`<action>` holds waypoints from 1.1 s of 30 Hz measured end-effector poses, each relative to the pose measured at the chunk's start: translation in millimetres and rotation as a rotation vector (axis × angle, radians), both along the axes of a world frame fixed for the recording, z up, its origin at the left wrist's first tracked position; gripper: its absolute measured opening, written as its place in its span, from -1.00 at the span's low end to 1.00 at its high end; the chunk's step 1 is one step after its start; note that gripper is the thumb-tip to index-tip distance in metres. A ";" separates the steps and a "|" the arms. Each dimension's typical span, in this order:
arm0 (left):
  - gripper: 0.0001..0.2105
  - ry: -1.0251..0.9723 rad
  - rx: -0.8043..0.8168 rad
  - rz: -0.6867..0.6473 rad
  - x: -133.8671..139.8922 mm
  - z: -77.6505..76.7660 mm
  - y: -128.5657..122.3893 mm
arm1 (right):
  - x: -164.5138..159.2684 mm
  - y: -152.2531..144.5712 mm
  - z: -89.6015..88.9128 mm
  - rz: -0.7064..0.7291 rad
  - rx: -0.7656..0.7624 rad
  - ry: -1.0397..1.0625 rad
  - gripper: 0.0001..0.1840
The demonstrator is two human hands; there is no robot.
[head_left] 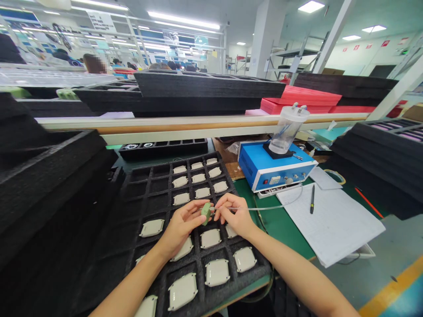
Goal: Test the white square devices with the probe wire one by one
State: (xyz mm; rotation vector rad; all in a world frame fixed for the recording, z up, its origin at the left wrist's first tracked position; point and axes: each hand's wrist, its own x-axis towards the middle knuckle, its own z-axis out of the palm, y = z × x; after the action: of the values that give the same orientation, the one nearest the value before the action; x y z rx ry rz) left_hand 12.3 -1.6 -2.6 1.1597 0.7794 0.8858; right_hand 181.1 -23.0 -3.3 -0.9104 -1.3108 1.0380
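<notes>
Between the fingers and thumb of my left hand (180,226) is a small green watch-case-like part (205,214), turned partly edge-on. My right hand (234,213) pinches the end of a thin clear tube (264,208) close to that part; whether the tip touches it I cannot tell. The tube runs back to a blue box (280,165) with knobs and a red switch. Both hands are above a black foam tray (198,259), whose compartments hold several off-white watch-case-like parts (217,272). My wrists and forearms cover some compartments.
On the blue box stands a clear canister (288,132). Paper sheets (325,224) with a pen (312,200) lie at the right. Stacked black foam trays (42,189) rise at the left, others (380,158) at the right. A shelf rail (198,127) crosses behind.
</notes>
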 end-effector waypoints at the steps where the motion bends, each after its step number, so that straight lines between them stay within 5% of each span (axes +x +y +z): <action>1: -0.62 -0.002 0.000 -0.002 -0.1 -0.5 0.3 | 0.1 0.0 -0.2 -0.001 0.000 0.000 -0.94; 33: -0.62 -0.024 -0.008 -0.021 -0.6 -2.0 0.7 | -1.1 0.6 -0.1 0.031 -0.006 0.034 -0.95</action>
State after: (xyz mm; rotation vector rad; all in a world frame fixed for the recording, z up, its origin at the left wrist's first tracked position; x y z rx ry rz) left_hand 11.7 -0.9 -4.6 1.1464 0.7492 0.8774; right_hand 180.0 -22.4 -3.4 -0.8758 -1.2978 1.0771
